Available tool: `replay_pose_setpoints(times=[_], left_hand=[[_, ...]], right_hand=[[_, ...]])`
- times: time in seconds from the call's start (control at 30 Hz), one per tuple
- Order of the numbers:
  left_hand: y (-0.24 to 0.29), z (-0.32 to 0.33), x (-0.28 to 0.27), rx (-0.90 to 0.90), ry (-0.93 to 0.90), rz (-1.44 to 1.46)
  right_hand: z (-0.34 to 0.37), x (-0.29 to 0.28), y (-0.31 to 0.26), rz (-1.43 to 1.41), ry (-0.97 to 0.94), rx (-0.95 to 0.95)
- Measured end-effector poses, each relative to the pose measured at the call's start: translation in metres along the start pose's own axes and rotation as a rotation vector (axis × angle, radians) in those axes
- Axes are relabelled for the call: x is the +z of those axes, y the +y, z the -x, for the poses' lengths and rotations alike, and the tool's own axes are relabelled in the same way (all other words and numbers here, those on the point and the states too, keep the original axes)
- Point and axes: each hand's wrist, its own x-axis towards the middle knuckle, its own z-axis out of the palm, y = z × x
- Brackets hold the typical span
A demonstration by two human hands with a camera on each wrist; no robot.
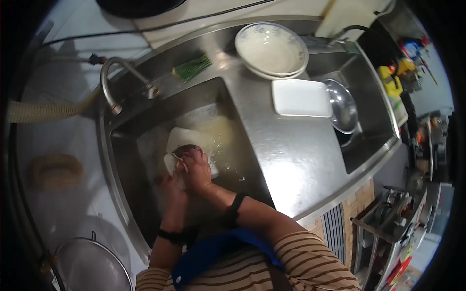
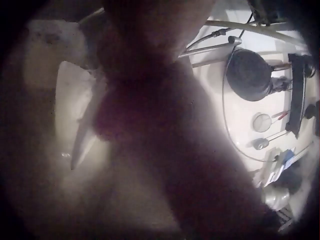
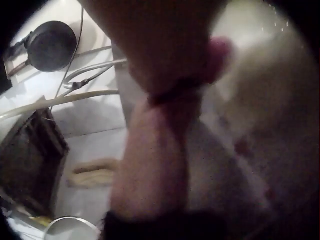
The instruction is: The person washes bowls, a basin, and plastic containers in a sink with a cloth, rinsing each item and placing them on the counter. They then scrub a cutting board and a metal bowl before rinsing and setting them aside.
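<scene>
Both hands work close together over the left sink basin (image 1: 128, 160), which holds cloudy water. Under them is a white dish (image 1: 213, 167), and another white dish (image 1: 182, 138) lies just beyond. The right hand (image 1: 196, 169) curls its fingers over a dark red, soft-looking pad (image 1: 187, 148) against the nearer dish. At the dish's near left edge the left hand (image 1: 172, 189) grips, blurred in the head view. In the left wrist view, the rim of a white dish (image 2: 85, 132) stands tilted beside the dark hand. Forearm and hand fill most of the right wrist view.
A faucet (image 1: 114, 87) arches over the basin's far left corner. Green stalks (image 1: 192, 68) lie on the ledge. Stacked bowls (image 1: 272, 48) and a white rectangular dish (image 1: 302, 98) sit right of the basin. A metal bowl (image 1: 343, 106) leans in the right basin; a strainer (image 1: 92, 266) lies lower left.
</scene>
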Motion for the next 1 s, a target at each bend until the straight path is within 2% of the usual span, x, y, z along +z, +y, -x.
replay_pose_setpoints(times=[0.03, 0.1, 0.13, 0.17, 0.2, 0.23, 0.27, 0.3, 0.33, 0.37, 0.4, 0.43, 0.47, 0.5, 0.63, 0.7, 0.77, 0.87, 0.93, 0.97, 1.0], left_hand=[[0.005, 0.004, 0.001, 0.0, -0.031, 0.009], [0.014, 0.009, -0.009, 0.002, -0.115, -0.014], [0.022, 0.014, 0.002, 0.009, -0.134, -0.005], [0.037, 0.023, 0.011, 0.077, -0.204, -0.039], [0.052, 0.033, 0.019, 0.144, -0.272, -0.077], [0.066, 0.041, 0.033, 0.149, -0.283, -0.078], [0.08, 0.048, 0.052, 0.208, -0.372, -0.117], [0.091, 0.055, 0.071, 0.267, -0.456, -0.155], [0.102, 0.062, 0.088, 0.346, -0.58, -0.38], [0.108, 0.063, 0.105, 0.427, -0.699, -0.608], [0.103, 0.05, 0.126, 0.601, -0.893, -0.694], [0.108, 0.05, 0.163, 1.021, -1.036, -0.72], [0.099, 0.041, 0.189, 1.11, -1.104, -0.725], [0.084, 0.027, 0.211, 1.201, -1.173, -0.729], [0.019, -0.035, 0.275, 1.266, -1.202, -0.848], [0.004, -0.05, 0.293, 1.28, -1.193, -0.906], [-0.007, -0.054, 0.303, 1.272, -1.185, -1.165], [-0.021, -0.051, 0.311, 1.258, -1.158, -1.238], [-0.023, -0.047, 0.313, 1.242, -1.158, -1.277], [-0.022, -0.046, 0.311, 1.237, -1.148, -1.321], [-0.021, -0.042, 0.305, 1.214, -1.125, -1.332]], right_hand=[[-0.003, 0.0, 0.016, 0.023, -0.032, 0.136], [-0.005, -0.017, 0.055, 0.126, -0.137, 0.199], [-0.004, -0.009, 0.084, 0.005, -0.066, 0.32], [-0.002, -0.019, 0.091, 0.023, -0.103, 0.493], [0.004, -0.027, 0.097, 0.021, -0.09, 0.489], [0.011, -0.04, 0.095, 0.104, -0.127, 0.571], [0.017, -0.05, 0.091, 0.189, -0.167, 0.655], [0.022, -0.053, 0.091, 0.19, -0.161, 0.653], [0.026, -0.054, 0.09, 0.139, -0.166, 0.645], [0.028, -0.054, 0.09, 0.088, -0.171, 0.634], [0.028, -0.054, 0.091, 0.087, -0.166, 0.627], [0.028, -0.051, 0.094, -0.004, -0.268, 0.631], [0.027, -0.05, 0.097, -0.094, -0.369, 0.632], [0.028, -0.055, 0.087, -0.086, -0.328, 0.598], [0.026, -0.051, 0.09, -0.118, -0.369, 0.497], [0.022, -0.053, 0.088, -0.108, -0.368, 0.485], [0.02, -0.055, 0.086, -0.103, -0.367, 0.488], [0.012, -0.064, 0.08, -0.119, -0.459, 0.549], [0.007, -0.073, 0.068, -0.121, -0.373, 0.537], [0.005, -0.064, 0.078, -0.117, -0.394, 0.536], [0.002, -0.051, 0.09, -0.096, -0.504, 0.569]])
